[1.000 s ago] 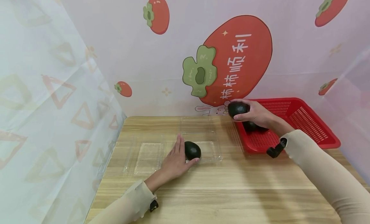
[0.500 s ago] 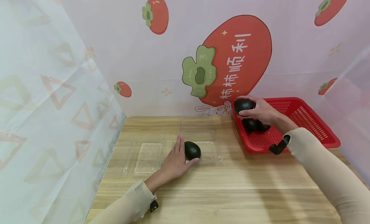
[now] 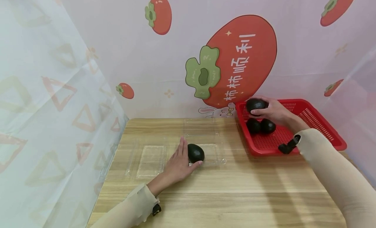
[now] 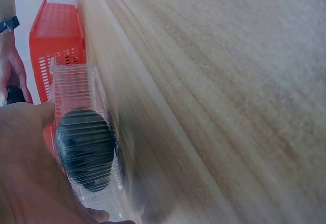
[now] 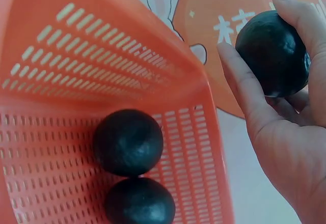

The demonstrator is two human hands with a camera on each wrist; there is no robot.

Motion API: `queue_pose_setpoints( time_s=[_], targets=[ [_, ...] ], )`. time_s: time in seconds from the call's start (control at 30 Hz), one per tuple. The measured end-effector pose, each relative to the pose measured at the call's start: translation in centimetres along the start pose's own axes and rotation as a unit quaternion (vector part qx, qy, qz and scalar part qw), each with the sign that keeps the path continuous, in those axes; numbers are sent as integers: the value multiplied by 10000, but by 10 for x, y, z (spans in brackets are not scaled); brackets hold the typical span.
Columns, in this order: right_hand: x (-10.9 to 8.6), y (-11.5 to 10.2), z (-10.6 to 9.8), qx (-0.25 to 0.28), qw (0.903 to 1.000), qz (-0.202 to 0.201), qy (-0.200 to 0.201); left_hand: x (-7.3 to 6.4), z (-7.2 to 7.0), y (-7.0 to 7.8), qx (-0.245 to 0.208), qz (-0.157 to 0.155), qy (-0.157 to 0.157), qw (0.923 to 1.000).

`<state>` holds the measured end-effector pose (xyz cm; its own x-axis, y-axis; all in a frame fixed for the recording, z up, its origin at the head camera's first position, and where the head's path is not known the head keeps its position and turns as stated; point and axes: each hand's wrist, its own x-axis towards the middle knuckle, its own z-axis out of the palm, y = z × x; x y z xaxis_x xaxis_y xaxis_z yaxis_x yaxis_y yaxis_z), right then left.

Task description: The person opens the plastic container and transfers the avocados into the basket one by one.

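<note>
My right hand (image 3: 274,111) grips a dark green avocado (image 3: 256,106), thumb and fingers curled round it, above the left side of a red plastic basket (image 3: 318,130). Below it, two more avocados (image 5: 128,142) lie side by side in the basket. My left hand (image 3: 176,164) rests against the left and front sides of a clear plastic box (image 3: 212,153), its fingers straight and the thumb spread. Inside that box lies another avocado (image 3: 195,153), seen through the ribbed wall in the left wrist view.
Another clear plastic box (image 3: 150,160) stands to the left of my left hand. The clear lid (image 3: 201,126) of the middle box stands open behind it. A printed cloth wall (image 3: 158,68) rises behind the wooden table (image 3: 211,198).
My right hand has moved to the right with its avocado, from the basket's left rim to over its inside. The avocados in the basket show more fully. My left hand has stayed put.
</note>
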<state>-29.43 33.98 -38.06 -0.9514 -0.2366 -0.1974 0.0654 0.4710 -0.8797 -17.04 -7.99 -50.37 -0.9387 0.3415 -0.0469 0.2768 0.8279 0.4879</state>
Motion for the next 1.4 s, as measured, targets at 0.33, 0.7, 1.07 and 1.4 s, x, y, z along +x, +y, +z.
queue_pose_setpoints(
  time_s=[0.33,0.7,1.07,1.4],
  targets=[
    [1,14,-15,459,9989,104,59,-1,0,-1,-33,12,-14,10000],
    [-1,21,-30,372,9989,222,176,0,2,-2,-47,56,5,10000],
    [-6,40,-46,301,9984,369,309,0,1,-1,-34,30,0,10000],
    [-10,49,-59,188,9983,444,328,-1,0,-1,-26,6,-13,10000]
  ],
)
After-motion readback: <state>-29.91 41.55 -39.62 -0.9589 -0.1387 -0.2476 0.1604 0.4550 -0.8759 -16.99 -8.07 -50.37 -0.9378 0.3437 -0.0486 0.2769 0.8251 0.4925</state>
